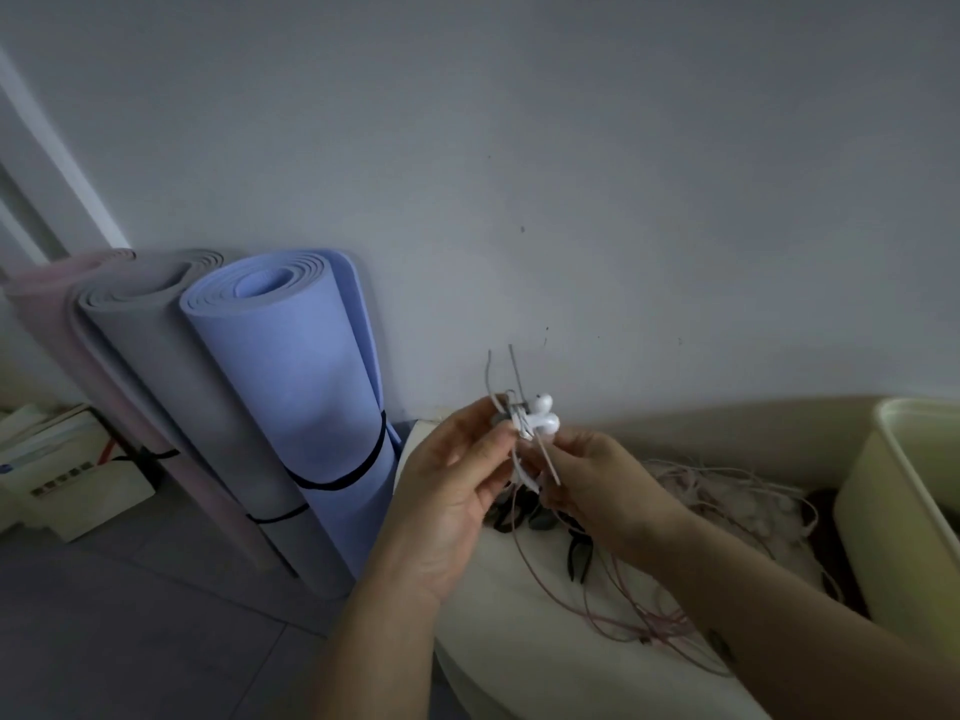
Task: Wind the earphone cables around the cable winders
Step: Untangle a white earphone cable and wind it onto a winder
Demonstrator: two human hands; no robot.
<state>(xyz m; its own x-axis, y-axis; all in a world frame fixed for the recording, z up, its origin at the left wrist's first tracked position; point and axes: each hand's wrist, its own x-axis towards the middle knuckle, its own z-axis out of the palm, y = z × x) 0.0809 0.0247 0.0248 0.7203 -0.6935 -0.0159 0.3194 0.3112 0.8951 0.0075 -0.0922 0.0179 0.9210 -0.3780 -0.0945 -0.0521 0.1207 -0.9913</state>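
Both hands are raised in front of the wall. My left hand [457, 491] pinches a small grey cable winder [511, 410] with thin cable ends sticking up from it. Two white earbuds [544, 415] sit against the winder. My right hand [597, 478] pinches the white earphone cable [524, 472] just below the earbuds. A thin pinkish cable [550, 579] hangs down from the hands onto the white surface [498, 631]. How many turns lie on the winder is hidden by my fingers.
A tangle of pink and white cables [727, 504] and dark winders [579, 556] lies on the white surface. A pale yellow bin [893, 522] stands at the right. Rolled mats, blue [296, 407] and grey [171, 387], lean against the wall at the left, with boxes [67, 475] behind.
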